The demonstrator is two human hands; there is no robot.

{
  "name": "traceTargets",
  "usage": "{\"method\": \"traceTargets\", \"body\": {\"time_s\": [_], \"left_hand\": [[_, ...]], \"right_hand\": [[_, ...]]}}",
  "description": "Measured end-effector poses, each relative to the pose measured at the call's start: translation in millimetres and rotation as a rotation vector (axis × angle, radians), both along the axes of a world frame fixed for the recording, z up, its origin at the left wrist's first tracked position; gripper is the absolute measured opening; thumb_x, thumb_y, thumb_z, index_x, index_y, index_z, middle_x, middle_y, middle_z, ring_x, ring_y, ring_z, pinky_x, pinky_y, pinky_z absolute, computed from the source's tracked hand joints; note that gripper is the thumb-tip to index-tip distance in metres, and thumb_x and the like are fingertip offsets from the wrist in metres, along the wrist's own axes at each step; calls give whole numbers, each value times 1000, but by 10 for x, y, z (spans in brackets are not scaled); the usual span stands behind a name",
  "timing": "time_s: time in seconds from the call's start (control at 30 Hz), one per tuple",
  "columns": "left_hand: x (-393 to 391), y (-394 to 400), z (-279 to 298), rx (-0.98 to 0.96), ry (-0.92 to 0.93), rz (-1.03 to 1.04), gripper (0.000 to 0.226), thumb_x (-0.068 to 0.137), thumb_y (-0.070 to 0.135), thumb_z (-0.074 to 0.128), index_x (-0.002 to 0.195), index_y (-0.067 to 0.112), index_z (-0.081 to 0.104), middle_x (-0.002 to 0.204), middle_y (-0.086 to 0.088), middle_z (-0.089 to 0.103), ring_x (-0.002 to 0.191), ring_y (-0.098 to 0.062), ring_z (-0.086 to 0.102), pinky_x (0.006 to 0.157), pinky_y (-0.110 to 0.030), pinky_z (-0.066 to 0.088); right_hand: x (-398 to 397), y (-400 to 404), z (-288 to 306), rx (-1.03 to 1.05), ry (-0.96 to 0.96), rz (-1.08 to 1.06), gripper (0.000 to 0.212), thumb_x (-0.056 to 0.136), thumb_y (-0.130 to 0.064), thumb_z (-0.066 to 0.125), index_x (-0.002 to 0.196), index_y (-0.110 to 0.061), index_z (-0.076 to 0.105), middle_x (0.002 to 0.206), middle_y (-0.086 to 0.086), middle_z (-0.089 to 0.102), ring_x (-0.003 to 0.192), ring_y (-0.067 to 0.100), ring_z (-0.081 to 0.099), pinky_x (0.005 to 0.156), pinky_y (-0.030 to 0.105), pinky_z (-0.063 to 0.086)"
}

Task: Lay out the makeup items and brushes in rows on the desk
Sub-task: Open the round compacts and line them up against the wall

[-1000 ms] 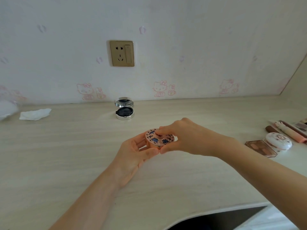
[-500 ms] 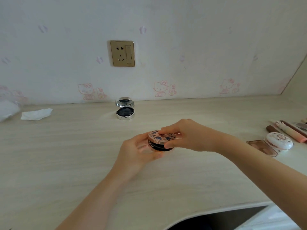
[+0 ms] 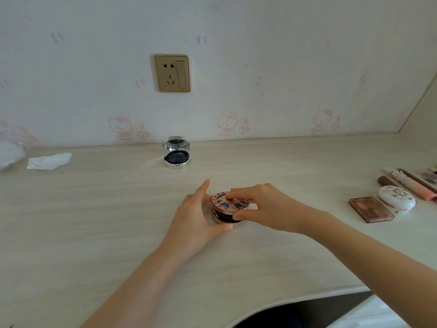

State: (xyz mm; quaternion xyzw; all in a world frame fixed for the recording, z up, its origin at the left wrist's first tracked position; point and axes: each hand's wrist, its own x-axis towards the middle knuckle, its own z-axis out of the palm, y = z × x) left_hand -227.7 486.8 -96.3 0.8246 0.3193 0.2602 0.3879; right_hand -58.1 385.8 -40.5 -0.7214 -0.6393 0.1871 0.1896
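A round pink compact [image 3: 228, 205] with a blue flower pattern sits at the middle of the desk, its lid raised a little over a black inside. My right hand [image 3: 264, 205] pinches the lid, fingers on top and thumb under its front edge. My left hand [image 3: 197, 216] cups the compact's left side, thumb at its base and forefinger pointing up. A silver compact [image 3: 176, 153] stands open near the wall. At the right lie a brown eyeshadow palette [image 3: 370, 209], a white round compact [image 3: 397, 197] and several tubes and pencils [image 3: 411, 182].
A crumpled white tissue [image 3: 48, 160] and a pale bag [image 3: 9, 150] lie at the far left by the wall. A brass wall socket [image 3: 172, 73] is above the silver compact. The desk's front edge [image 3: 295, 301] curves inward at the lower right.
The pink compact came down from the air to the desk. Its lid has been lifted slightly, showing the black inside. My left forefinger has straightened.
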Motion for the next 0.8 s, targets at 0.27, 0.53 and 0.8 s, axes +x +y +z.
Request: {"method": "traceTargets", "body": {"time_s": [0.27,0.53,0.8], "left_hand": [[12,54,-9,-51,47,-18,110,51,52,86,145,34,32,128,21,53,127,1,43,101,-19,32],[19,49,-19,-27,11,29,98,57,43,87,141,33,39,119,26,58,126,-2,43,99,-21,31],[16,39,-5,-31,-3,35,98,54,43,88,140,33,41,120,23,62,124,-2,45,103,-26,34]], "right_hand": [[-12,-4,-46,26,-22,17,48,86,-39,65,133,-35,52,143,-9,47,125,9,49,100,19,39],[69,128,221,-106,-78,126,33,99,-36,43,129,-31,55,120,-10,64,102,10,57,87,25,42],[127,264,384,-215,35,129,32,101,-29,40,116,-13,63,115,9,64,112,25,56,101,44,41]]}}
